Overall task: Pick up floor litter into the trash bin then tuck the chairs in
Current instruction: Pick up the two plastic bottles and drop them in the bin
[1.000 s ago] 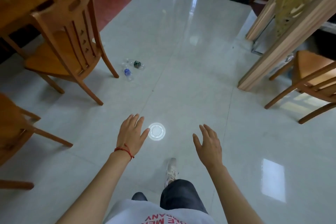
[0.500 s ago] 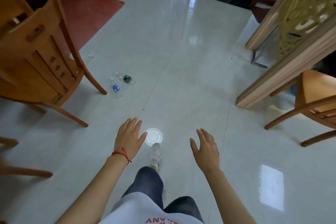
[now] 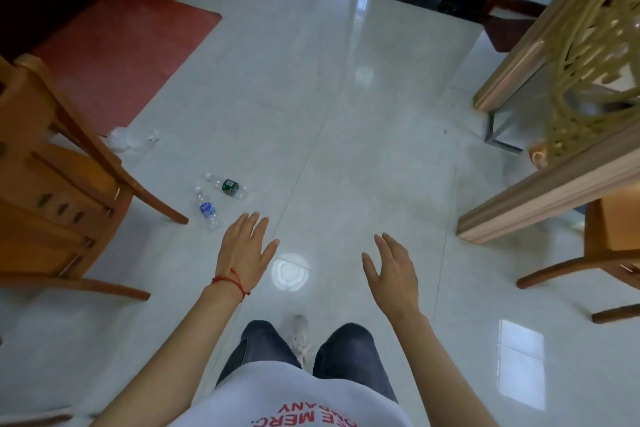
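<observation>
Two clear plastic bottles lie on the pale tiled floor: one with a blue label (image 3: 207,210) and one with a green label (image 3: 229,186), side by side just past a chair leg. Crumpled white litter (image 3: 122,140) lies further back beside the same wooden chair (image 3: 52,184) on the left. My left hand (image 3: 244,250) hovers open, a little right of the blue-label bottle and not touching it. My right hand (image 3: 393,270) is open too, held out over bare floor. No trash bin is in view.
A second wooden chair (image 3: 613,253) stands at the right edge beside a wooden partition frame (image 3: 540,198) with gold lattice. A red mat (image 3: 117,55) covers the far left floor. A round light reflection (image 3: 290,273) shines between my hands.
The view has advanced across the floor: the bottles and left chair are now closer, and the white litter behind the chair has come into sight. Both hands stay open.
</observation>
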Available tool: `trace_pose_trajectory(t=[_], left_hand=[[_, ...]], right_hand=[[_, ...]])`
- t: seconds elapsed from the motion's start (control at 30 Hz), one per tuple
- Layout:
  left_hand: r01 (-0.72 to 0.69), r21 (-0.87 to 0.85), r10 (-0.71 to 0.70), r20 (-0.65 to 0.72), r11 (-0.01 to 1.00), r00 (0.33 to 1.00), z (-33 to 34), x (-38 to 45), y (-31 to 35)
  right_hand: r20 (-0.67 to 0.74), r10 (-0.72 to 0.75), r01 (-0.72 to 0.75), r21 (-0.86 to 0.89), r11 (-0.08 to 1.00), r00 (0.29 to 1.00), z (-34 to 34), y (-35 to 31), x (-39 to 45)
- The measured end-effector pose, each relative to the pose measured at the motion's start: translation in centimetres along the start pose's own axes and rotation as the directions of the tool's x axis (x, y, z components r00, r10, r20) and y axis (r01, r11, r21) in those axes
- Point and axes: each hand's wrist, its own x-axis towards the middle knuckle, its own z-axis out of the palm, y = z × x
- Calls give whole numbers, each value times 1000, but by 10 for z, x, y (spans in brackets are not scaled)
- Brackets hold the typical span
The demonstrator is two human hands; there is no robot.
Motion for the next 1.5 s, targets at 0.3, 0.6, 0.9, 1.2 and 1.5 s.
trace_pose_trajectory(t=[0.3, 0.6, 0.9, 1.2, 1.5], left_hand=[[174, -77, -177, -45, 982, 983, -10, 83, -3], [468, -193, -495, -129, 862, 859, -31, 154, 0], [679, -270, -726, -142, 683, 673, -38, 165, -15], [734, -299, -787, -119, 610, 605, -52, 194, -95], [708, -299, -759, -103, 640, 643, -84, 256, -181]], right_hand=[[66, -153, 154, -12, 988, 986, 0, -22, 135], [255, -438, 453, 0, 891, 862, -11, -78, 290], [431, -594, 647, 31, 762, 679, 25, -145, 361], [524, -606, 687, 54, 725, 599, 91, -221, 392], [532, -591, 673, 53, 738, 606, 137, -299, 438]])
